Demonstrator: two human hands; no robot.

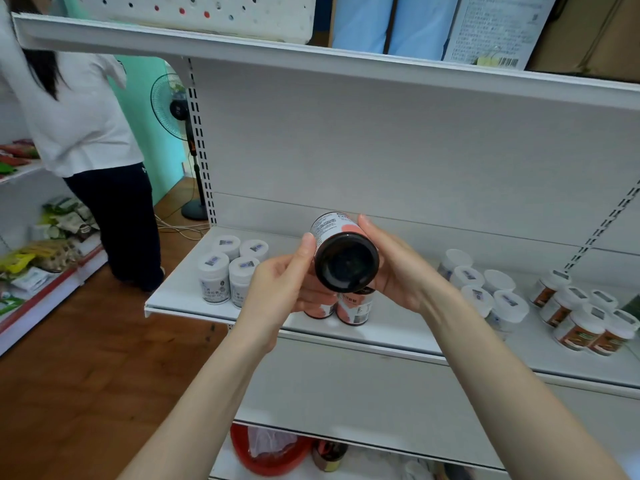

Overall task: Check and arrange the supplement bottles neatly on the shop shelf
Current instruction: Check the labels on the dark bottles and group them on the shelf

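A dark supplement bottle (344,258) with a pink and white label is held tipped, its round base facing me, above the white shelf (398,327). My left hand (287,282) grips its left side and my right hand (394,268) cups its right side. Under my hands two matching pink-label bottles (353,308) stand near the shelf's front edge. Several white-lidded jars (228,268) stand in a block at the shelf's left end. More white jars (485,289) sit to the right, and several jars with brown labels (585,320) stand at the far right.
A person in a white top (79,126) stands at the left by another shelf of snack packets (45,251). A standing fan (176,109) is behind the shelf upright. The upper shelf (311,53) carries boxes. A red bowl (266,452) sits on the bottom shelf.
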